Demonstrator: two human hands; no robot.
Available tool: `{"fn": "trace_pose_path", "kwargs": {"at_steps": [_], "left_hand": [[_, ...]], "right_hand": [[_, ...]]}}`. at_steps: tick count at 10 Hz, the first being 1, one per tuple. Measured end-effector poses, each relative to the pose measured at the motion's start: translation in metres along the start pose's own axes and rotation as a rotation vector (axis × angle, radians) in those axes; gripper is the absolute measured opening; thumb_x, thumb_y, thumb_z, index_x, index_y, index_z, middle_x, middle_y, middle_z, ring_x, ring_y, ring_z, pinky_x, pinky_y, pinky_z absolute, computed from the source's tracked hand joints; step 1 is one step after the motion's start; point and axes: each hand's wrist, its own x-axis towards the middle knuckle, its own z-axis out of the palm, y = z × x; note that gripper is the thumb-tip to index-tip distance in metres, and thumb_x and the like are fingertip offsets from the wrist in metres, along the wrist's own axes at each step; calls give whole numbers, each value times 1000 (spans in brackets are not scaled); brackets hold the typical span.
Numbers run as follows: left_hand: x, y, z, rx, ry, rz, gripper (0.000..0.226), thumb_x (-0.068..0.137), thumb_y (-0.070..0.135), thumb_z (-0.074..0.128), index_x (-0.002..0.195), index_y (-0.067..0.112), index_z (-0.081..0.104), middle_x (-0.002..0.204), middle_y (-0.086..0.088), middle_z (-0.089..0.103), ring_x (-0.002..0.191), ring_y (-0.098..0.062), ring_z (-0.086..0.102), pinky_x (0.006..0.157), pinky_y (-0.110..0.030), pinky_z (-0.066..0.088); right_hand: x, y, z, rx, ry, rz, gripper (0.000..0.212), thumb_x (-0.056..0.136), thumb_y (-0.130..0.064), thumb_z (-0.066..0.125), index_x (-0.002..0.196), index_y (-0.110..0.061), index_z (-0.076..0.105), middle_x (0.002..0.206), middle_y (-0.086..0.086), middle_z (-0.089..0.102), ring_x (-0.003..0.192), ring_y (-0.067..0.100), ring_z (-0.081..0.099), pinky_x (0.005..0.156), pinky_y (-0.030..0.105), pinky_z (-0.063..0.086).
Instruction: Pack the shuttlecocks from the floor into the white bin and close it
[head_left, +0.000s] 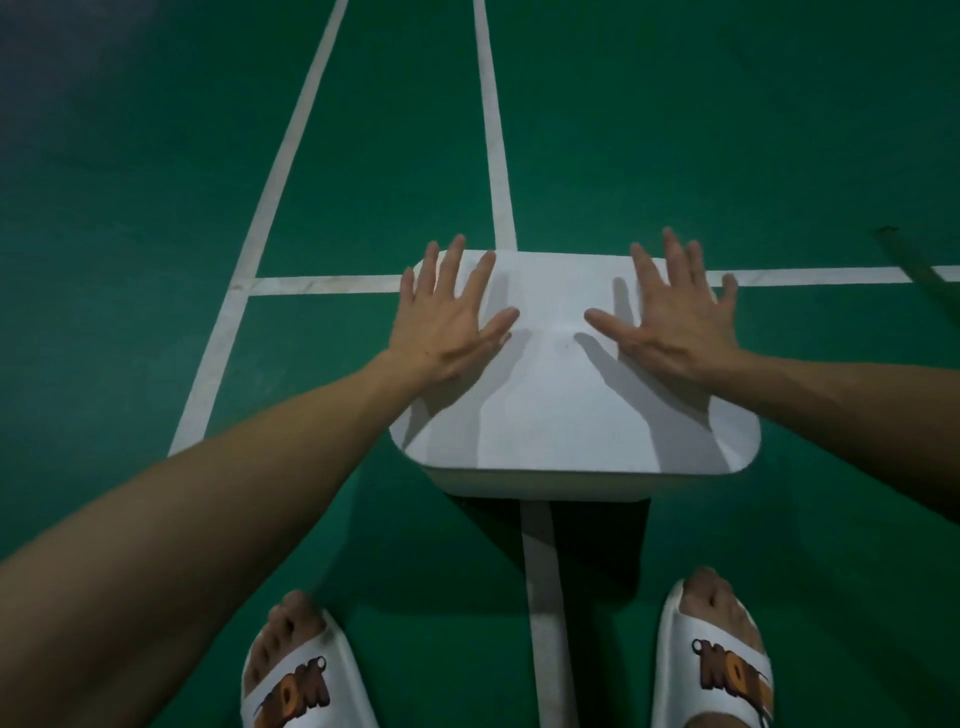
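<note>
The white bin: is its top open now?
No, the lid covers the top of the bin, and the left hand and right hand are spread flat over it.

Indoor badminton court, green sports floor (727, 130), white boundary lines (491, 130)

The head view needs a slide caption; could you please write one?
Left hand and right hand spread open over the closed white bin on a green court floor.
</note>
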Motion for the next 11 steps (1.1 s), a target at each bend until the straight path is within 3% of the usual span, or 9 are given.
{"fn": "trace_pose_path", "kwargs": {"at_steps": [1, 5, 8, 10, 11], "left_hand": [[-2, 2, 11, 88, -13, 6, 77, 87, 73, 3, 151, 32, -9, 159, -4, -15, 146, -27, -18, 117, -52, -8], [-2, 4, 10, 120, 0, 41, 79, 88, 70, 5, 152, 26, -7, 160, -1, -14, 146, -27, -16, 118, -50, -7], [-1, 5, 4, 118, -69, 73, 79, 90, 68, 7, 153, 22, -6, 160, 2, -12, 147, -23, -13, 119, -49, -4], [36, 0, -26, 169, -106, 117, 76, 94, 63, 18, 153, 16, 9, 161, -4, 4, 148, -26, -2, 119, -48, 6], [65, -6, -43, 152, -161, 75, 77, 93, 65, 17, 153, 17, 6, 161, -2, -4, 147, -25, -6, 120, -47, 5]], "right_hand": [[-5, 9, 13, -31, -33, 52, 101, 77, -87, 16, 154, -25, -5, 162, 5, -13, 148, 27, -12, 117, 59, 1], [-5, 11, 23, -112, -22, 34, 98, 80, -83, 8, 154, -19, -6, 161, 10, -12, 148, 28, -14, 119, 51, -5], [-11, 8, 13, -42, -33, -37, 94, 87, -76, 15, 154, -13, -2, 161, 11, -8, 149, 25, -9, 120, 45, -4], [27, -10, -21, 21, -79, -136, 89, 88, -74, 22, 154, -17, 10, 162, 7, 6, 149, 24, 4, 121, 46, 7], [64, -17, -39, -75, -102, -190, 90, 87, -76, 19, 155, -18, 8, 162, 7, 3, 149, 25, 2, 121, 47, 6]]}}
